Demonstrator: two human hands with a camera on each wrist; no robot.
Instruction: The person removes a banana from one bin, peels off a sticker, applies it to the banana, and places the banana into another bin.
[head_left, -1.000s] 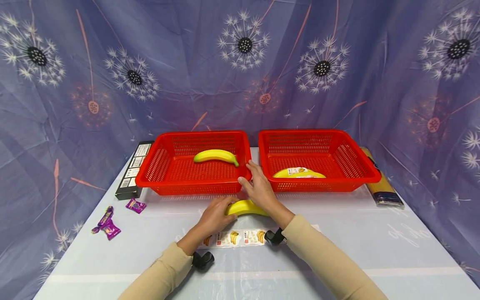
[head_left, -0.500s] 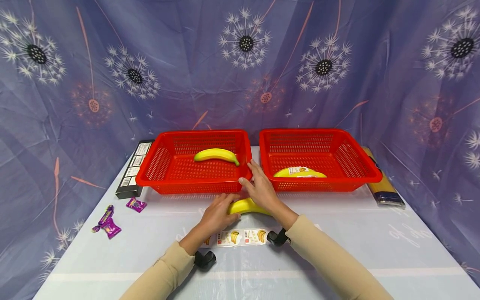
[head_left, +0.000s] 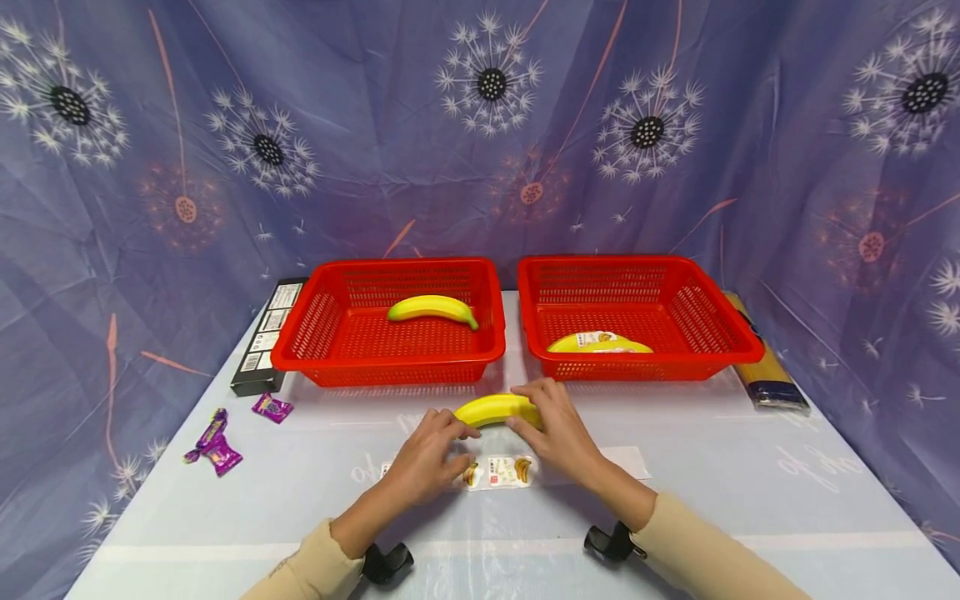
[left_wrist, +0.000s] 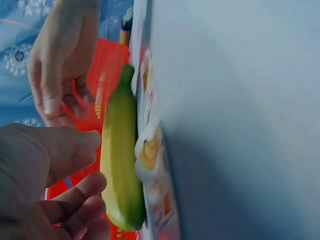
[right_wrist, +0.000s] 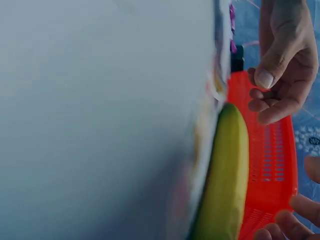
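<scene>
A yellow banana (head_left: 491,408) with green ends lies on the table between both hands. My left hand (head_left: 429,457) hovers by its left end, fingers bent loosely with nothing held. In the left wrist view that hand's fingertips come close to the banana (left_wrist: 120,160); whether they touch it I cannot tell. Over the banana's right end is my right hand (head_left: 558,433), thumb and fingers spread apart. From the right wrist view, its fingers (right_wrist: 292,225) appear apart from the banana. A strip of banana-print stickers (head_left: 512,472) lies in front, partly hidden by the left hand.
Behind the hands stand two red baskets. The left basket (head_left: 405,362) holds one banana (head_left: 431,308); the right basket (head_left: 675,362) holds bananas with stickers (head_left: 596,340). A black box (head_left: 262,354), purple wrapped candies (head_left: 221,454) and a yellow pack (head_left: 772,375) lie at the sides.
My right hand has drawn back from the gap between the baskets to the banana's right end. My left hand has eased back toward me, off the banana's left end. The banana has barely moved.
</scene>
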